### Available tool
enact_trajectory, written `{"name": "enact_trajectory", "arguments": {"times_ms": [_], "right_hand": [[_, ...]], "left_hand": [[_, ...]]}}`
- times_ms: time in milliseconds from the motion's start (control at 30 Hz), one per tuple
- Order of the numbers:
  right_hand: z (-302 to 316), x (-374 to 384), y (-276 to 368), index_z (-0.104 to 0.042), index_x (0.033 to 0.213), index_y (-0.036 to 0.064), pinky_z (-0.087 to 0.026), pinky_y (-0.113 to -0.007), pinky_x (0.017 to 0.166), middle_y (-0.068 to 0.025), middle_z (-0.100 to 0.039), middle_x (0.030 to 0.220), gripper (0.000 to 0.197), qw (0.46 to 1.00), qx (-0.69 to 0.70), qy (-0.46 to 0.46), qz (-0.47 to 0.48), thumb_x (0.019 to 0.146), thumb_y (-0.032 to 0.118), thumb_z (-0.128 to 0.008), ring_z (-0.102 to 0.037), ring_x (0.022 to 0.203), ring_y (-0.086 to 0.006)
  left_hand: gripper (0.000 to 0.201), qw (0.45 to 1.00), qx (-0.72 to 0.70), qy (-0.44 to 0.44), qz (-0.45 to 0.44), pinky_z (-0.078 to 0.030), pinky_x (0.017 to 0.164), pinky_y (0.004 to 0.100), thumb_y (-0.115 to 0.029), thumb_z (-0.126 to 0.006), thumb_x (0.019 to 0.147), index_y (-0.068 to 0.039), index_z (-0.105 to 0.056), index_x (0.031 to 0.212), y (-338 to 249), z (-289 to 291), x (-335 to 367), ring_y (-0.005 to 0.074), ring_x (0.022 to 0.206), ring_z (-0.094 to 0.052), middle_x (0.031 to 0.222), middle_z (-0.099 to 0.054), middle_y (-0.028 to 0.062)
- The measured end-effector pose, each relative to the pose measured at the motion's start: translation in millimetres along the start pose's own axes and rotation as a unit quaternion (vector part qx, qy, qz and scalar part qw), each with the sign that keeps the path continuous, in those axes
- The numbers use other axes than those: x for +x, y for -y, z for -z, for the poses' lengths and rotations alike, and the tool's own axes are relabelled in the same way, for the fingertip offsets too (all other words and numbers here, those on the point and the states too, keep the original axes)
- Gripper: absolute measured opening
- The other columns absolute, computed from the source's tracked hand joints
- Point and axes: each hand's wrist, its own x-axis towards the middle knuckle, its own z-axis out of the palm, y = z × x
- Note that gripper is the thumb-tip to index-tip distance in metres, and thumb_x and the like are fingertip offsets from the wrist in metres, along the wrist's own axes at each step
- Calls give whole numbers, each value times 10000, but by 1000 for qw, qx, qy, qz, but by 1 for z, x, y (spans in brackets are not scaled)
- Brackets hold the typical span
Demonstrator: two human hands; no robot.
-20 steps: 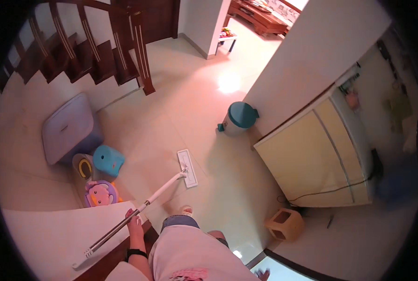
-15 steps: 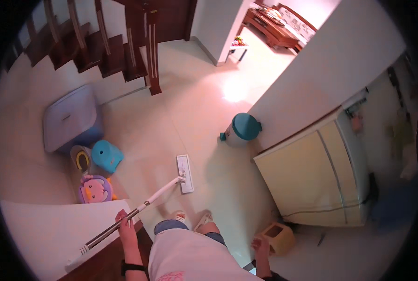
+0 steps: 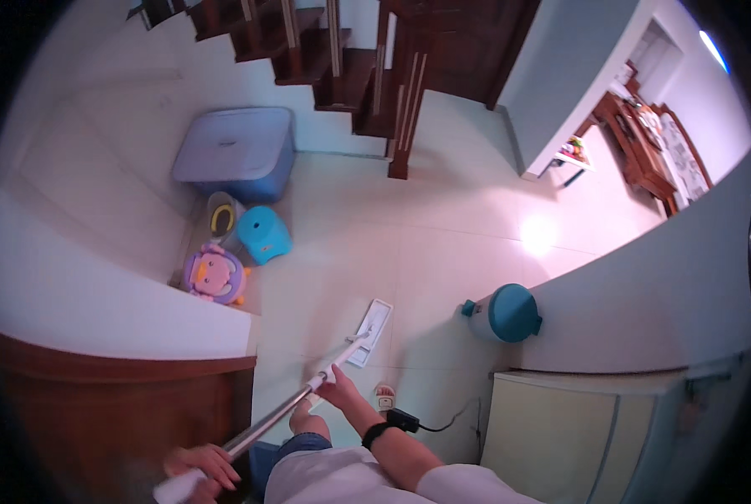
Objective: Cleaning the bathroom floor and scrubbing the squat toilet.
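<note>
A flat mop (image 3: 262,428) runs diagonally up from the lower left, with a silver pole and a white end. Its white rectangular head (image 3: 379,322) lies on the tiled floor in front of my feet, turned at a slant. My left hand (image 3: 203,468) is closed round the white top end of the pole, slightly blurred. Further down the pole, just below a white collar, my right hand (image 3: 338,390) grips it, thumb pointing along the shaft. A black band and a small black box with a cable (image 3: 405,421) are at my right wrist.
On the left stand a lidded storage box (image 3: 232,143), a blue stool (image 3: 263,235) and a purple-and-pink child's seat (image 3: 216,275). A teal-lidded bin (image 3: 510,314) stands right, near a pale cabinet (image 3: 552,433). Dark wooden stairs (image 3: 333,84) rise behind; a wall edge juts in left.
My right hand has come from the far right onto the pole. My left hand has moved to the pole's top end. The mop head now lies more slanted, and the view has turned.
</note>
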Motion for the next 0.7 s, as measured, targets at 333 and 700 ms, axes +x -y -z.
{"name": "enact_trajectory", "arguments": {"times_ms": [333,700], "right_hand": [[25,-51,37,-337,834,18,-440,-345,491,-99,-408,673,146,985,-11,-116,130,852,123,-438,-446,557,-221],[84,-45,100,-333,695,48,-376,-269,394,-51,-369,553,104,978,-57,-130,151,772,60,-401,-391,432,-147]], "left_hand": [[209,958,91,-227,-148,-358,401,285,-146,-643,689,-44,-512,562,-41,-143,64,148,373,-429,465,-470,22],[179,973,56,-168,147,-444,678,361,-144,-662,654,-51,-550,549,25,-131,40,186,593,-556,644,-580,70]]}}
